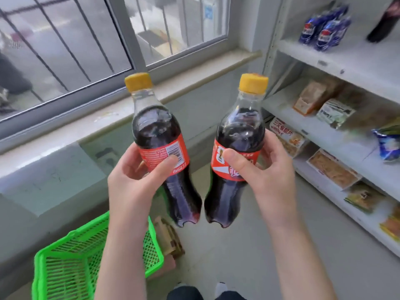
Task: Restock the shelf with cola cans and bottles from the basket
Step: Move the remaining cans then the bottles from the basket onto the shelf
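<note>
Bottle (155, 126) gripped by left hand (134, 180), second bottle (240, 131) by right hand (270, 169), clear of shelf (350, 139).

Two cola bottles (155, 126) (240, 131), two hands (134, 180) (272, 169) — one basket (50, 253).

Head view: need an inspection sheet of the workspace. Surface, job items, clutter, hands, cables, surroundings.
Surface: white shelf unit at right; grey floor.
Job's things: left cola bottle and right cola bottle, yellow caps, red labels, tilted so their bases almost meet; green basket on the floor, no contents visible.
Clutter: cardboard piece beside the basket; snack packets on lower shelves; blue drink pack and dark bottle on the top board.
Hands: left hand grips left cola bottle at the label; right hand grips right cola bottle likewise.
Cables: nothing seen.
Surroundings: barred window and sill ahead.
</note>
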